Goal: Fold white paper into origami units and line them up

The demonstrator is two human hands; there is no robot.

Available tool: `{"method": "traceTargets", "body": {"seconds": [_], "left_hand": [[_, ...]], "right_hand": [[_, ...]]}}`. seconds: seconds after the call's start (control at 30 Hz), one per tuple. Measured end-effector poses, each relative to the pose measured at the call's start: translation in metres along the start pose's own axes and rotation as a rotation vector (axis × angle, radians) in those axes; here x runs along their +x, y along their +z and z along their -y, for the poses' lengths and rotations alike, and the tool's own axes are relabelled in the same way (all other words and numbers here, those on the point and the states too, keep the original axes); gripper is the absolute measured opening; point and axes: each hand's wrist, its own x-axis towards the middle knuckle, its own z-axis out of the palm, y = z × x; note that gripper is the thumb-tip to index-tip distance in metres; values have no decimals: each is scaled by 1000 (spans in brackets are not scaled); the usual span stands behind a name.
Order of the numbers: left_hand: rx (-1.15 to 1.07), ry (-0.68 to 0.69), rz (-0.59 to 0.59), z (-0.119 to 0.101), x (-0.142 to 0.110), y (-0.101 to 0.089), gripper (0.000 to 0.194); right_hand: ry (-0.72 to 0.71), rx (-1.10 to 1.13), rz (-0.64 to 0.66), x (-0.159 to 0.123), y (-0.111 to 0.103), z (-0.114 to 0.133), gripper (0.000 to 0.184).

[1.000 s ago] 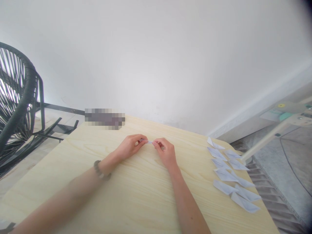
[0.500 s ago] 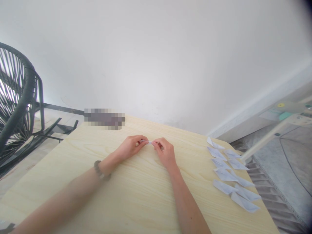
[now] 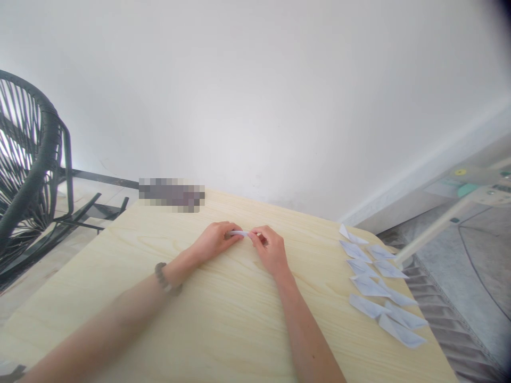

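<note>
A small piece of folded white paper (image 3: 239, 233) spans the gap between my two hands, over the middle of the wooden table (image 3: 199, 314). My left hand (image 3: 216, 238), with a beaded bracelet on its wrist, has its thumb and fingers closed around the paper's left end. At the other end, the thumb and fingertips of my right hand (image 3: 270, 247) pinch the paper. The fingers cover part of it, so its full shape is hidden. Several folded paper boats (image 3: 369, 285) lie in rough columns to the right of my hands.
A blurred-out dark object (image 3: 171, 192) sits at the table's back left corner. Beyond the left edge stands a black woven chair (image 3: 43, 138). A white wall (image 3: 255, 106) rises behind the table, and a pale pole (image 3: 435, 231) slants past its right side.
More of the paper shows between my hands now, and it looks wider than the thin edge seen before. Both hands have stayed in nearly the same place.
</note>
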Motion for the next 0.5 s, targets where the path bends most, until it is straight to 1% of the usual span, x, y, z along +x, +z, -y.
{"method": "traceTargets", "body": {"seconds": [0.13, 0.33, 0.43, 0.5], "left_hand": [[8, 8, -24, -1, -1, -1, 22], [-109, -79, -19, 0, -1, 1, 26], [-167, -60, -25, -1, 0, 0, 28], [-155, -47, -23, -3, 0, -2, 29]], "right_hand": [[0, -18, -7, 0, 0, 1, 19], [17, -18, -38, 0, 0, 0, 19], [18, -9, -48, 1, 0, -1, 19], [18, -4, -41, 1, 0, -2, 19]]}}
